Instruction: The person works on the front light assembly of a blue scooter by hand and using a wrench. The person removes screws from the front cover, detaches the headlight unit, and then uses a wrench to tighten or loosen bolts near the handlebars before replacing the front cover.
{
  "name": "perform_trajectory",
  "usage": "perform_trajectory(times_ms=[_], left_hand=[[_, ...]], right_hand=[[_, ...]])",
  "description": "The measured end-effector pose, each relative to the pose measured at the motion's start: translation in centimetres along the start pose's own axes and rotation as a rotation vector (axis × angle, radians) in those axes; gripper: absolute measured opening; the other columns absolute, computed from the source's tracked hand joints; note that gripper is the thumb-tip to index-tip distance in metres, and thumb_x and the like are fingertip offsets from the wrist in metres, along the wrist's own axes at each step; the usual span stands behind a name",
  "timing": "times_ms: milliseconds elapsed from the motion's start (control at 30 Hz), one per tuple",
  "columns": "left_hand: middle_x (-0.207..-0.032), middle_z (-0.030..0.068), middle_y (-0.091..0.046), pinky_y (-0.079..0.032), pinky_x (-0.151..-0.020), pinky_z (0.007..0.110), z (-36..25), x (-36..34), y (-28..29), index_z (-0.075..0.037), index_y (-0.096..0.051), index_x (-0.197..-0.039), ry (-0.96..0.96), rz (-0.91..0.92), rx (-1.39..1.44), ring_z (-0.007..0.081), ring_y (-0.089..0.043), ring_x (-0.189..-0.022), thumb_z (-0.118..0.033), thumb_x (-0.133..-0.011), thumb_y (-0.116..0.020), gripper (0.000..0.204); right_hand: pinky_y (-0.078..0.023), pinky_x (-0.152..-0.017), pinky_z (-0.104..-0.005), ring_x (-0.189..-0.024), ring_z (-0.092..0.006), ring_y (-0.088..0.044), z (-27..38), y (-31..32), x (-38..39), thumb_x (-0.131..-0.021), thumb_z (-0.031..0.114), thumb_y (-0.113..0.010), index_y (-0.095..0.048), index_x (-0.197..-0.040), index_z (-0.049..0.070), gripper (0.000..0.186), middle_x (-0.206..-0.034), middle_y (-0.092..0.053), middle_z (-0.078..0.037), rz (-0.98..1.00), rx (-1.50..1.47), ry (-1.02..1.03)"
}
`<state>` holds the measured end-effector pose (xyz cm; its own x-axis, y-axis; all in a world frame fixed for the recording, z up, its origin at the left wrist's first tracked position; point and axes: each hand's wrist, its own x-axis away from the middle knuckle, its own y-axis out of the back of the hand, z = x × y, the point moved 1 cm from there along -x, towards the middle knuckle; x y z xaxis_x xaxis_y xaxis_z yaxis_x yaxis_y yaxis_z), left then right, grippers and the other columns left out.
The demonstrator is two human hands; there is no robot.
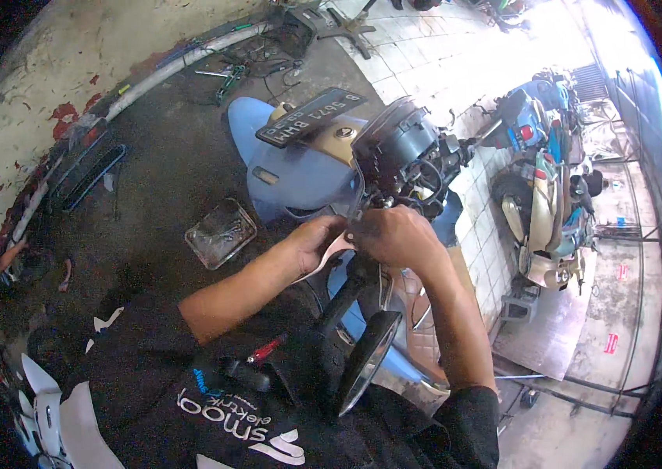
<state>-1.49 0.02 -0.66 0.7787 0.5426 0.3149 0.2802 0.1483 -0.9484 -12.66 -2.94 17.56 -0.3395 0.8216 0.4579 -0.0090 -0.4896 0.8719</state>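
I am bent over a light blue scooter [304,184] whose front end is partly stripped. My left hand [319,237] is curled at the edge of a curved pale pink plastic panel [334,252] beside the handlebar. Close against it, my right hand [393,234] is closed with the back of the hand up; what its fingers grip is hidden. Just beyond both hands sits the dark round headlight and instrument unit [401,137], with loose cables [425,178] exposed. A black handlebar grip [347,301] and a mirror [370,363] lie below my hands.
A licence plate [311,117] sticks out over the front fairing. On the floor at left is a clear plastic tray [220,233]; green-handled tools [229,82] lie farther off. More scooters [542,203] stand at right. A red-handled tool [266,350] shows against my shirt.
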Motion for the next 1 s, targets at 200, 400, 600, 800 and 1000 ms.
perform_trajectory(times_ms=[200, 400, 600, 800, 1000], left_hand=[[-0.1, 0.014, -0.068, -0.055, -0.08, 0.038, 0.0, 0.1, -0.1, -0.001, -0.062, -0.103, -0.046, -0.064, -0.065, 0.0248, -0.066, -0.086, -0.023, -0.093, -0.044, 0.031], [-0.089, 0.0111, -0.069, -0.054, -0.077, 0.034, -0.7, 1.1, -2.4, -0.002, -0.065, -0.095, 0.054, -0.11, -0.013, 0.0215, -0.065, -0.079, -0.017, -0.091, -0.047, 0.024], [-0.091, 0.0141, -0.069, -0.055, -0.077, 0.041, -0.7, -0.1, -0.3, -0.003, -0.064, -0.096, 0.045, -0.075, -0.023, 0.0276, -0.066, -0.08, -0.026, -0.09, -0.049, 0.028], [-0.095, 0.0157, -0.069, -0.053, -0.084, 0.042, -0.9, 1.1, -2.1, -0.001, -0.063, -0.1, -0.018, -0.096, -0.057, 0.0289, -0.066, -0.086, -0.021, -0.087, -0.049, 0.028], [-0.101, 0.0138, -0.065, -0.053, -0.084, 0.035, -0.4, 1.9, -2.0, 0.002, -0.06, -0.106, -0.036, -0.147, -0.032, 0.0245, -0.065, -0.09, -0.015, -0.092, -0.04, 0.029]], right_hand=[[-0.052, -0.071, -0.049, -0.078, -0.0412, -0.065, -0.9, -0.7, -1.0, -0.076, 0.039, -0.067, -0.07, -0.083, 0.004, 0.036, -0.077, -0.065, -0.024, 0.043, -0.03, 0.024], [-0.051, -0.066, -0.0462, -0.074, -0.04, -0.064, -2.1, -1.7, -0.6, -0.076, 0.033, -0.068, -0.069, -0.083, 0.005, 0.028, -0.078, -0.066, -0.02, -0.049, -0.024, 0.125], [-0.052, -0.071, -0.0488, -0.079, -0.0404, -0.065, -1.1, -0.6, 0.0, -0.079, 0.034, -0.064, -0.07, -0.092, 0.007, 0.03, -0.082, -0.067, -0.021, -0.01, 0.005, 0.086], [-0.054, -0.07, -0.0476, -0.078, -0.0387, -0.066, 0.8, 0.4, -0.3, -0.08, 0.039, -0.063, -0.071, -0.08, 0.004, 0.035, -0.079, -0.067, -0.022, 0.06, 0.144, 0.047], [-0.05, -0.063, -0.0489, -0.073, -0.0407, -0.063, -0.3, -0.5, -0.1, -0.071, 0.029, -0.066, -0.069, -0.082, 0.007, 0.025, -0.075, -0.064, -0.021, 0.109, 0.094, 0.053]])
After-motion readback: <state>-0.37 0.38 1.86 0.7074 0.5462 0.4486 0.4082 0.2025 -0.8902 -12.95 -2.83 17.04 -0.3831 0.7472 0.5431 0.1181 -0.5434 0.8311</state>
